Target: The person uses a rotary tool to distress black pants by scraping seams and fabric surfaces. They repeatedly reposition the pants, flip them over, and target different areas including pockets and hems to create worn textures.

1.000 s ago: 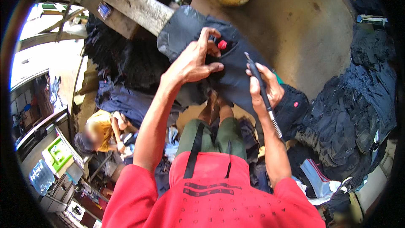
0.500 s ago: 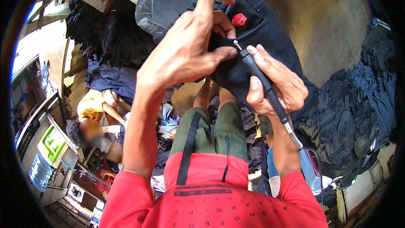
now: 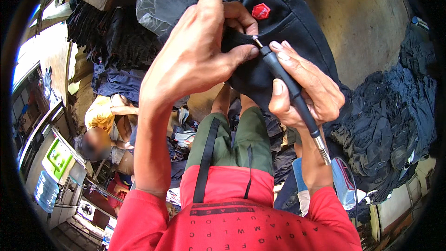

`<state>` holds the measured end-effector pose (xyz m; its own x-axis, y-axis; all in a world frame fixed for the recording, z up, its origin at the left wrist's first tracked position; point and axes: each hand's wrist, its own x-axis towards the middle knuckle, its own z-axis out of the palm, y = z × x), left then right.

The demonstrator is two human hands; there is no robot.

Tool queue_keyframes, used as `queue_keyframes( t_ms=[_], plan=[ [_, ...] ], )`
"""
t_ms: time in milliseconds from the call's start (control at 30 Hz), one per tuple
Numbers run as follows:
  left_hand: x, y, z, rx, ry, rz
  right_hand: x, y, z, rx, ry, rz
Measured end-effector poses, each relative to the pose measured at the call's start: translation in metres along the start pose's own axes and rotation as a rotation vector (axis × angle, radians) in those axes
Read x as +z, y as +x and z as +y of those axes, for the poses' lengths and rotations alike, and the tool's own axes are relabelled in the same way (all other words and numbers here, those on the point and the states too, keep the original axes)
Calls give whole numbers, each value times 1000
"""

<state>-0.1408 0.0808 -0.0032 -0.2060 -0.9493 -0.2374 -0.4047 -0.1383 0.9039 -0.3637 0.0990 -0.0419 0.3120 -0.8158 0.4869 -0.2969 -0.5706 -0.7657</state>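
Observation:
Black cloth, a garment [image 3: 297, 42] with stitched seams and a red hexagonal tag [image 3: 260, 11], is spread over a dark rounded board [image 3: 160, 0]. My left hand [image 3: 195, 51] pinches a fold of it just below the tag, thumb and fingertips close together. In my right hand [image 3: 311, 83] is a black pen-shaped rotary tool [image 3: 290, 81], gripped between thumb and fingers. Its thin metal tip points up and left, at the fabric edge beside my left fingertips. Whether the tip touches cloth I cannot tell. A coiled spring sleeve and a cord trail from its rear end.
A big heap of dark clothes [image 3: 381, 116] lies at the right, beside a brown worn tabletop [image 3: 353, 23]. More dark garments [image 3: 111, 32] are stacked at the left. A person in yellow [image 3: 100, 114] sits at the left, near a green tray [image 3: 58, 160] and a water bottle [image 3: 46, 190].
The cloth and both hands appear slightly higher and further left in the picture. The tool's tip now sits closer to my left fingertips. The person in yellow has shifted an arm.

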Motion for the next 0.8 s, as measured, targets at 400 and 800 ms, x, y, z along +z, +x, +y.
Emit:
queue_keyframes(
  t_ms=[400,800],
  plan=[
    [-2,1,1,-155,-374,-113,-3,-6,1,60,10,11],
    [6,0,-2,-154,-364,-45,-5,-7,4,60,33,-5]
  ],
)
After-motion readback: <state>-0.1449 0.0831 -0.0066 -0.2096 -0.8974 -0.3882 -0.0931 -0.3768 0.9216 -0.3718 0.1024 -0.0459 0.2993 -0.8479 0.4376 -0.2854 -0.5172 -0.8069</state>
